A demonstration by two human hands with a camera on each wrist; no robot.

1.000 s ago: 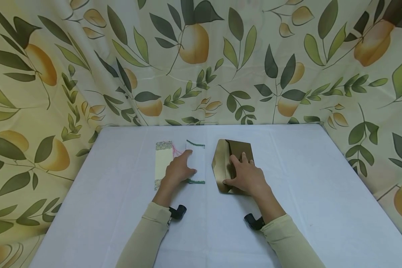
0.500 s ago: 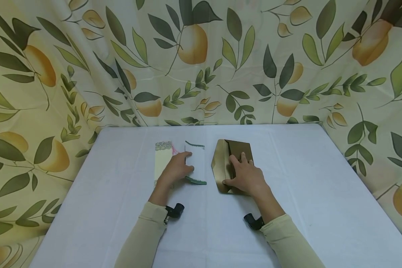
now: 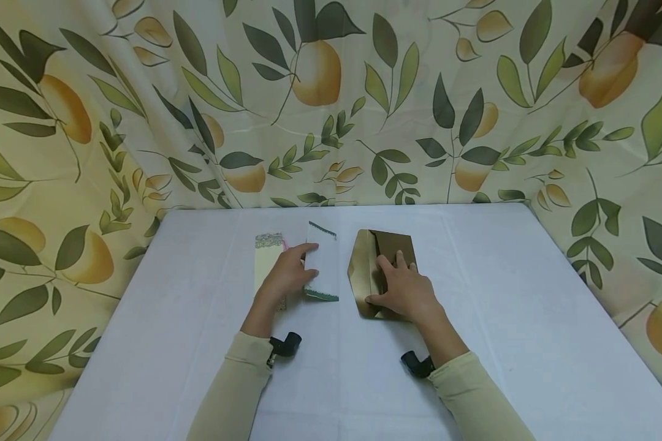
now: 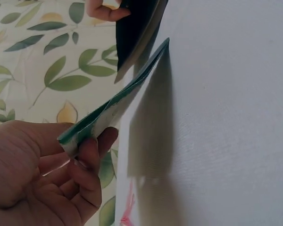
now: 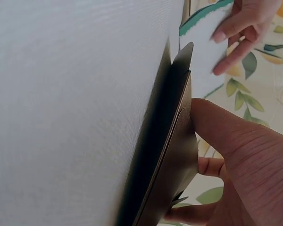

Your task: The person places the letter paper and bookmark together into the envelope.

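A folded white card (image 3: 325, 263) with ragged green edges is tilted up off the table on its left side. My left hand (image 3: 291, 269) pinches that side between thumb and fingers, and the left wrist view shows the card's green-edged layers (image 4: 108, 106) rising from the cloth. My right hand (image 3: 405, 286) rests on a gold envelope (image 3: 361, 275), which lies with its pointed flap to the left. Its thumb presses near the flap crease, and the other fingers spread over the darker body. In the right wrist view, shadow lies beneath the envelope's edge (image 5: 167, 155).
Partly under my left hand lies a pale yellow strip (image 3: 265, 260) with grey patterned ends, and a bit of pink thread (image 3: 285, 245) shows beside it. A white cloth covers the table (image 3: 474, 269). A curtain (image 3: 364, 153) with fruit and leaves hangs behind.
My left hand has drawn slightly left and raised the card's left side, so its top and bottom edges now slant. The right hand and envelope have stayed in place.
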